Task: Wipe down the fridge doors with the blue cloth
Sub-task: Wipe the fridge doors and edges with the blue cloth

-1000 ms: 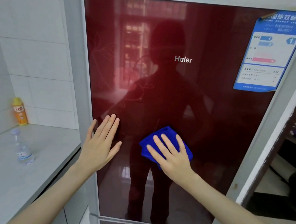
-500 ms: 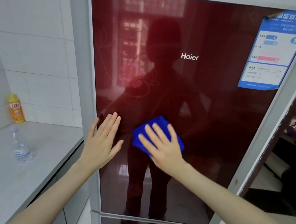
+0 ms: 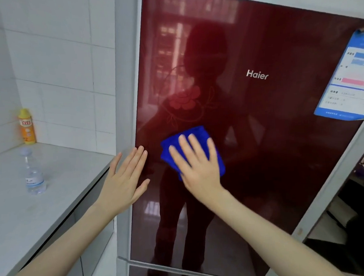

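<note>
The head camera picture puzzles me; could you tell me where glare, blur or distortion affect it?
Head view: the glossy fridge door mirrors the person's outline and a bright window; the right hand on the blue cloth is motion-blurred; the label at the right edge is smeared; the door's edges slant.

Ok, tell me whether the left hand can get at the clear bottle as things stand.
Probably yes. The left hand is open and holds nothing, flat at the door's left edge; the bottle stands upright on the counter to its left, with nothing standing between.
</note>
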